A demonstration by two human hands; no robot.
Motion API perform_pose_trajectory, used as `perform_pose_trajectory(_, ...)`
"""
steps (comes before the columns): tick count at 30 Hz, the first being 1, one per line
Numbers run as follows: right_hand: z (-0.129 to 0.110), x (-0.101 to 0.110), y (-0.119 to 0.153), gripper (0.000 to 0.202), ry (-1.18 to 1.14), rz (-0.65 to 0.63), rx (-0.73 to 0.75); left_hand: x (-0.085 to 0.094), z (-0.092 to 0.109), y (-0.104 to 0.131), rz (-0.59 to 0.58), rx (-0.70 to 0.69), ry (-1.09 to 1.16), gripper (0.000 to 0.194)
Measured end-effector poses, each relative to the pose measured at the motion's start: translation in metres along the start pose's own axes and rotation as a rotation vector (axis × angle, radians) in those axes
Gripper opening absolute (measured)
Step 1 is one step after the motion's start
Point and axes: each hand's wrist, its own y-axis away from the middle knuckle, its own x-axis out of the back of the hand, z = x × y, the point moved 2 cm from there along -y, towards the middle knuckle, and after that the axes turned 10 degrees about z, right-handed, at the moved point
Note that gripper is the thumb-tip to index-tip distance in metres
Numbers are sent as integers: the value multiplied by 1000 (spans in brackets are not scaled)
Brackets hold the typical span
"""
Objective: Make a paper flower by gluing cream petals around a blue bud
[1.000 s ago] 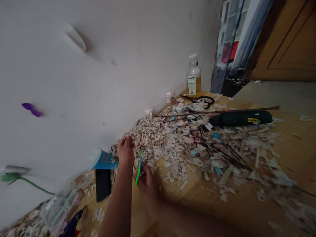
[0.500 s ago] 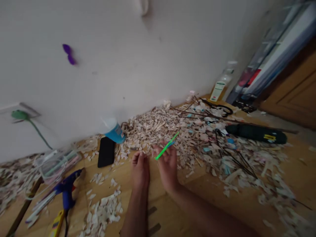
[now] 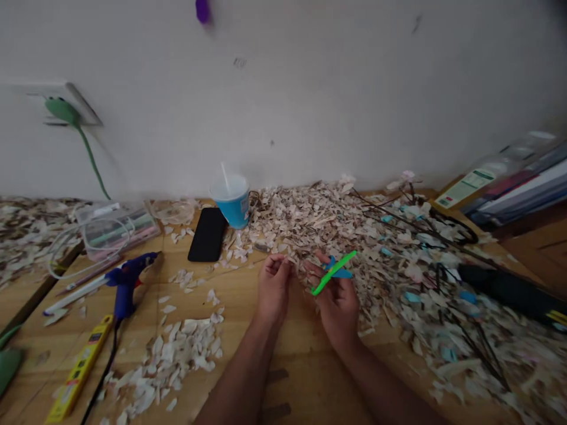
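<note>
My left hand (image 3: 273, 289) is closed in a pinch over the wooden table, on a small pale piece (image 3: 290, 261) that may be a petal. Just to its right, my right hand (image 3: 337, 301) holds a bright green strip-like tool (image 3: 344, 260) with a blue part (image 3: 340, 273) across it. Its fingers curl around the tool, and the fingertips point toward my left hand without touching it. Behind both hands spreads a thick heap of pale petal-like flakes (image 3: 305, 215).
A blue cup (image 3: 234, 209) and a black phone (image 3: 207, 235) stand behind left. Further left are a blue glue gun (image 3: 126, 286), a yellow cutter (image 3: 80, 372) and a plastic case (image 3: 124, 230). Dark twigs (image 3: 443, 239), a dark green object (image 3: 509, 292) and a bottle (image 3: 469, 183) lie right.
The view has turned and levelled, so the cup, phone and glue gun appear further right or higher. Both hands appear further right, and the blue part of the tool shows more.
</note>
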Motion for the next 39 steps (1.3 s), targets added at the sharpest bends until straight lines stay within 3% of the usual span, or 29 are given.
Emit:
perform_pose_trajectory(10,-4,1,-4,57,91,0,-4,-8,1,9,-128,-50,-193,28)
perform_pose_trajectory(18,1,10,-6,57,198,131,48,-10,0,16,-208,-147,-338,14)
perform_pose_trajectory(30,4,8,-12,55,178,231,29,-8,-1,6,-163,-147,-269,27)
perform_pose_trajectory(32,2,8,-11,53,173,241,39,-8,10,12,-119,-159,-289,24)
perform_pose_trajectory(34,-2,9,-9,52,156,261,52,-11,36,31,-80,-202,-384,18)
perform_pose_trajectory(37,-13,8,-7,50,125,298,80,-31,100,75,-238,-273,-615,34)
perform_pose_trajectory(39,-21,9,-8,52,105,315,103,-45,149,97,-253,-277,-567,39)
